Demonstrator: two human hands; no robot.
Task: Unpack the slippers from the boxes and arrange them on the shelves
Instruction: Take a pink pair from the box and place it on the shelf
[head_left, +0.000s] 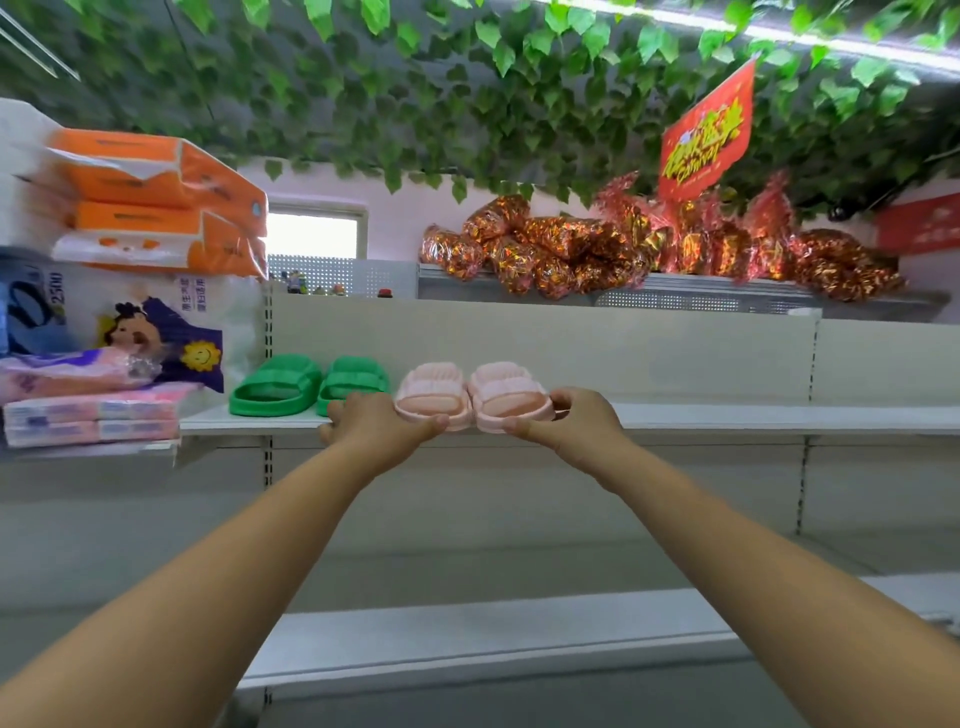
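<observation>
**Pink pair at the shelf edge, both hands on**

Position: the pink slippers (470, 397) sit side by side, inner edges touching, at the front lip of the white shelf (727, 415), heels toward the person. Just beside them on the left stands a green pair (306, 387), further back on the same shelf. Whether the pink soles rest fully on the shelf or overhang the lip, I cannot tell.

Grip: the left hand (376, 423) wraps the outer side of the left-hand slipper, thumb on the heel rim, fingers curled round the far side. The right hand (569, 421) mirrors it on the other slipper. Both grips are closed on the pair, one slipper each.

Handling, as I judge it: thick moulded foam, so light and springy. They should give under the thumb without creasing, and a drop would do no harm. The matte surface looks grippy rather than slick. The heel rim and outer sole wall make the best hold. The ridged strap would also serve, though it would tip the toe down.

Surroundings: stacked tissue packs (156, 197) on the left, shiny foil bags (623, 244) on the top shelf, a red sign (706, 135) hanging among plastic leaves. Lower shelves run below the arms.

Task status: two pairs up; no boxes in sight from here.
</observation>
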